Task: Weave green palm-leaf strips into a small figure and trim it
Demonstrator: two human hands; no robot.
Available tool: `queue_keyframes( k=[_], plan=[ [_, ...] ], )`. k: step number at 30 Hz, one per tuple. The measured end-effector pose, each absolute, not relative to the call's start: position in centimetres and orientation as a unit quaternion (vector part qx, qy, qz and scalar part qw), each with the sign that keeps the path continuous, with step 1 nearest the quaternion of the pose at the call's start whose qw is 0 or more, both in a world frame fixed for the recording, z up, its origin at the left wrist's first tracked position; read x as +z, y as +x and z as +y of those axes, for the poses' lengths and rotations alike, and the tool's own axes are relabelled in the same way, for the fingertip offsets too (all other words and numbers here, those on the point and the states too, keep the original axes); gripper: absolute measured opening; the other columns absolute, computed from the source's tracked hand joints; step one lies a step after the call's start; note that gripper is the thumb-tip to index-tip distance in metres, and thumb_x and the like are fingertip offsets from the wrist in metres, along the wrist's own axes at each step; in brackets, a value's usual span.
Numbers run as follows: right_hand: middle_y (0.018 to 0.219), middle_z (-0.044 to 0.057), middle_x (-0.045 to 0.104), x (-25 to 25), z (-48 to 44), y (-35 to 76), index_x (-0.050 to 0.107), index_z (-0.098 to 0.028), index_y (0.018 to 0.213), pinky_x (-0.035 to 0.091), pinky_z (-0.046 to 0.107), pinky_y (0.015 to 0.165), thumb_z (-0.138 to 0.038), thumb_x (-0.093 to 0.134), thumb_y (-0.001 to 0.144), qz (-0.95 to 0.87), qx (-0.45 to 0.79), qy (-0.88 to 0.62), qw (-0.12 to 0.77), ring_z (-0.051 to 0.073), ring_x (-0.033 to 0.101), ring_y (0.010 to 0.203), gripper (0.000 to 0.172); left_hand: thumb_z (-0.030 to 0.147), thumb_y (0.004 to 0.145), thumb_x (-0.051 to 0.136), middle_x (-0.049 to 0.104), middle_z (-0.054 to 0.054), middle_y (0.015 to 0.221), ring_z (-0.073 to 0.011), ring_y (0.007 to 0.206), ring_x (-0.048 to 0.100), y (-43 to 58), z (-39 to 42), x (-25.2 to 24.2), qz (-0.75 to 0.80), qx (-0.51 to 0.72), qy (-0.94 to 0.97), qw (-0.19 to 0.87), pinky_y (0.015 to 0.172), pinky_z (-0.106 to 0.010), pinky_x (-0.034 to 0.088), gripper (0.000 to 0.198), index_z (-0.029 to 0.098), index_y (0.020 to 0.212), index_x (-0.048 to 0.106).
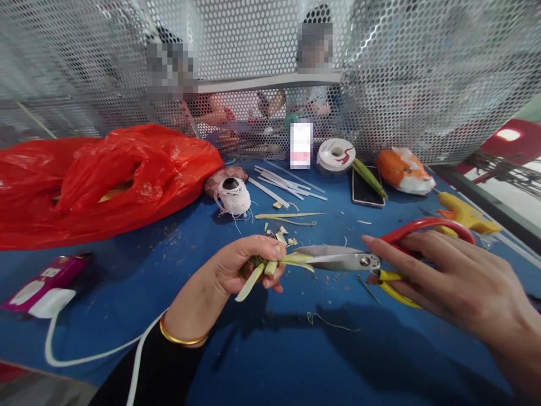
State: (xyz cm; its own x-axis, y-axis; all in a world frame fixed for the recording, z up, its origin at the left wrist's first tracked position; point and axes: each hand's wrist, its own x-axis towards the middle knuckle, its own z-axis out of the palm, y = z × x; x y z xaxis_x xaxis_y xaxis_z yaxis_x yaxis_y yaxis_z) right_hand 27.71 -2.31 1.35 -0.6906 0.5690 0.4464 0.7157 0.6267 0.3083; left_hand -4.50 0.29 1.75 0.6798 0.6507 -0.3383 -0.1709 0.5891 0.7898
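My left hand (253, 262) is closed around a small bundle of pale yellow-green plant strips (270, 267), some ends sticking out to the right and downward. The rest of the bundle is hidden in the palm. My right hand (454, 282) grips a pair of scissors (338, 259) with one red and one yellow handle. Their steel blades point left and reach the strip ends beside my left fingers; whether they touch a strip I cannot tell. Pale scraps (280, 234) and dry strips (291, 216) lie just beyond my left hand.
A red plastic bag (105, 186) fills the back left. Behind the hands are a white string roll (233, 197), white sticks (281, 183), a ribbon spool (336, 155), a phone (359, 189), an orange pack (403, 169) and a yellow glue gun (469, 213). A white cable (101, 354) runs front left.
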Motion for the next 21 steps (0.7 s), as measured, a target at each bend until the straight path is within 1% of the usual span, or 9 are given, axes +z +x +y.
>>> queue_keyframes(
  k=[2, 5, 7, 9, 12, 14, 17, 21],
  plan=[
    [0.082, 0.006, 0.065, 1.43, -2.32, 27.78, 0.035, -0.037, 0.148, 0.038, 0.032, 0.047, -0.035, 0.028, 0.099, -0.891, -0.215, -0.369, 0.155, 0.023, 0.058, 0.064, 0.049, 0.022, 0.068, 0.06, 0.06, -0.001, 0.052, -0.0091, 0.043, 0.052, -4.5, 0.31, 1.7, 0.313, 0.247, 0.384, 0.833, 0.061, -0.028, 0.055, 0.009, 0.013, 0.066, 0.061],
    [0.081, 0.006, 0.065, 1.52, -2.24, 28.03, 0.02, -0.035, 0.153, 0.039, 0.033, 0.047, -0.033, 0.03, 0.098, -0.901, -0.211, -0.35, 0.146, 0.024, 0.057, 0.062, 0.056, 0.022, 0.068, 0.059, 0.059, 0.0, 0.052, -0.0092, 0.043, 0.051, -4.53, 0.33, 1.56, 0.31, 0.244, 0.384, 0.835, 0.061, -0.029, 0.055, 0.009, 0.013, 0.066, 0.061],
    [0.081, 0.006, 0.064, 1.55, -2.18, 28.14, 0.015, -0.035, 0.154, 0.038, 0.032, 0.047, -0.033, 0.03, 0.099, -0.902, -0.215, -0.346, 0.141, 0.023, 0.056, 0.061, 0.058, 0.021, 0.068, 0.059, 0.059, 0.0, 0.051, -0.0092, 0.043, 0.051, -4.56, 0.33, 1.5, 0.302, 0.243, 0.385, 0.837, 0.061, -0.029, 0.055, 0.009, 0.014, 0.066, 0.061],
    [0.081, 0.006, 0.062, 1.59, -2.14, 28.09, 0.019, -0.034, 0.153, 0.036, 0.031, 0.047, -0.033, 0.03, 0.099, -0.899, -0.224, -0.349, 0.143, 0.022, 0.055, 0.062, 0.055, 0.021, 0.068, 0.058, 0.058, 0.0, 0.051, -0.0092, 0.043, 0.051, -4.59, 0.32, 1.48, 0.295, 0.242, 0.388, 0.839, 0.061, -0.028, 0.055, 0.008, 0.014, 0.066, 0.06],
    [0.079, 0.005, 0.058, 1.66, -2.08, 27.83, 0.037, -0.03, 0.146, 0.033, 0.029, 0.046, -0.035, 0.032, 0.1, -0.892, -0.259, -0.332, 0.161, 0.019, 0.052, 0.062, 0.046, 0.022, 0.068, 0.059, 0.058, 0.0, 0.052, -0.0092, 0.043, 0.05, -4.6, 0.3, 1.47, 0.297, 0.242, 0.388, 0.838, 0.061, -0.028, 0.054, 0.009, 0.014, 0.065, 0.06],
    [0.079, 0.004, 0.055, 1.7, -2.02, 27.68, 0.045, -0.026, 0.138, 0.034, 0.028, 0.046, -0.034, 0.034, 0.1, -0.888, -0.277, -0.324, 0.171, 0.018, 0.05, 0.061, 0.04, 0.023, 0.068, 0.06, 0.057, 0.0, 0.051, -0.0093, 0.043, 0.05, -4.58, 0.31, 1.44, 0.302, 0.24, 0.384, 0.839, 0.061, -0.028, 0.054, 0.01, 0.014, 0.065, 0.059],
    [0.082, 0.004, 0.053, 1.74, -1.95, 27.64, 0.048, -0.023, 0.134, 0.036, 0.027, 0.05, -0.034, 0.036, 0.1, -0.89, -0.275, -0.322, 0.169, 0.017, 0.049, 0.063, 0.037, 0.024, 0.068, 0.06, 0.057, 0.0, 0.05, -0.0096, 0.043, 0.051, -4.56, 0.38, 1.37, 0.3, 0.236, 0.376, 0.844, 0.06, -0.028, 0.053, 0.011, 0.014, 0.065, 0.059],
    [0.08, 0.003, 0.05, 1.81, -1.99, 27.52, 0.047, -0.022, 0.135, 0.034, 0.027, 0.05, -0.032, 0.038, 0.1, -0.894, -0.268, -0.317, 0.167, 0.016, 0.046, 0.063, 0.037, 0.022, 0.068, 0.059, 0.058, -0.001, 0.049, -0.0099, 0.043, 0.052, -4.55, 0.46, 1.28, 0.296, 0.233, 0.364, 0.852, 0.061, -0.028, 0.053, 0.008, 0.014, 0.067, 0.061]
  ],
)
